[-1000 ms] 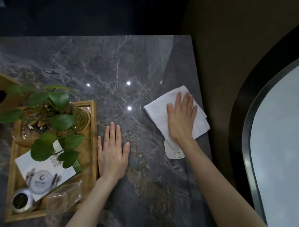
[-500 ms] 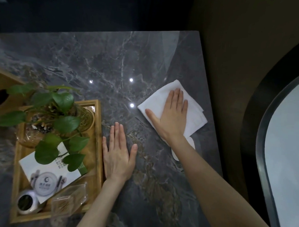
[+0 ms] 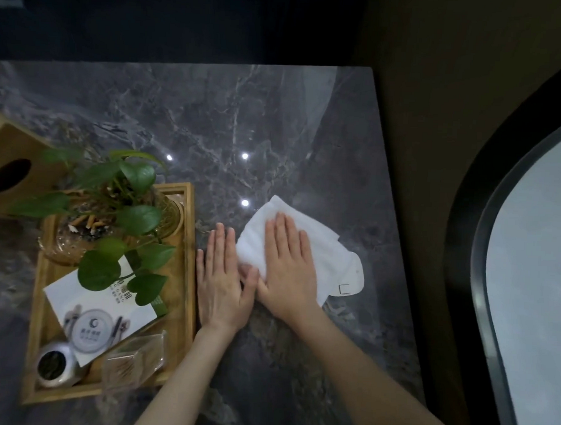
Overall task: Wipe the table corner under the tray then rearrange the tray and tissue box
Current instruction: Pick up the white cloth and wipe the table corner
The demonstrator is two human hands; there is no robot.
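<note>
A white cloth (image 3: 332, 256) lies on the dark grey marble table (image 3: 244, 120), and my right hand (image 3: 288, 267) presses flat on it with fingers together. My left hand (image 3: 221, 280) rests flat on the bare table just left of the cloth, thumb touching the right hand. A wooden tray (image 3: 188, 272) sits directly left of my left hand. It carries a potted green plant (image 3: 118, 205), a white card (image 3: 86, 295), a small round tin (image 3: 54, 363) and a clear packet (image 3: 134, 361). A wooden tissue box (image 3: 9, 165) stands at the far left behind the tray.
The table's right edge (image 3: 391, 217) runs close beside the cloth, with a dark floor beyond. A curved black-rimmed pale surface (image 3: 533, 287) fills the right side. The far half of the table shows only marble and light reflections.
My right hand has slid the cloth leftward and nearer, from close to the table's right edge to beside my left hand. The left hand stays flat next to the tray.
</note>
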